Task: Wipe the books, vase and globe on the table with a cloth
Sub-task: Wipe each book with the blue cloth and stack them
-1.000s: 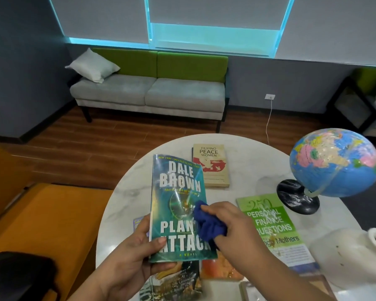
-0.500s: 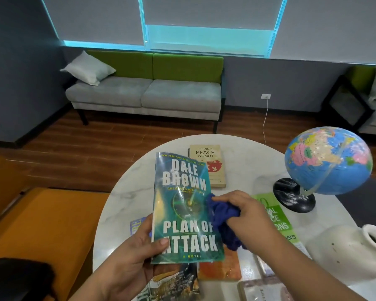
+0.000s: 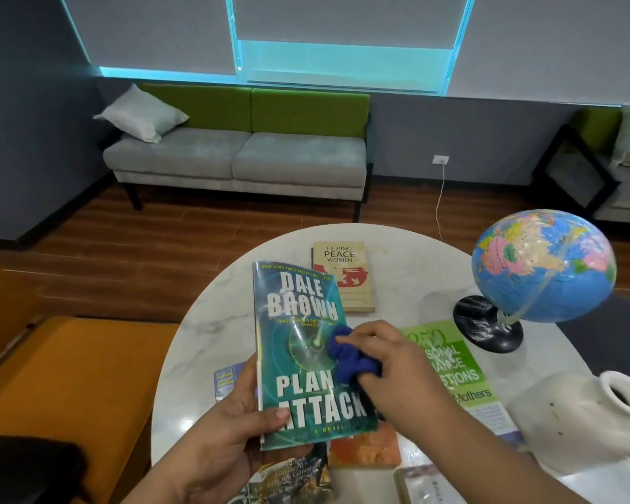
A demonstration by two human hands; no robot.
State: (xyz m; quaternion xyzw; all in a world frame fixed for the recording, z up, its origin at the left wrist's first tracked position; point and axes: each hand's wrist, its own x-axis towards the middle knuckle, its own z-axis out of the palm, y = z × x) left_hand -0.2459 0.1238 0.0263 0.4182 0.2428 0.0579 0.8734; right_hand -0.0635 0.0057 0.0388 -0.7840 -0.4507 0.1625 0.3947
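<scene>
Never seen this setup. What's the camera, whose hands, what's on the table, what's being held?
No machine here: a person works bare-handed, and the picture comes from a wide-angle camera on their head, looking forward and down. The left hand grips a teal paperback by its lower edge, lifted above the round marble table. The right hand holds a bunched blue cloth against the cover. On the table lie a beige book, a green book and more books partly hidden under the hands, plus a globe on a black stand and a white vase.
</scene>
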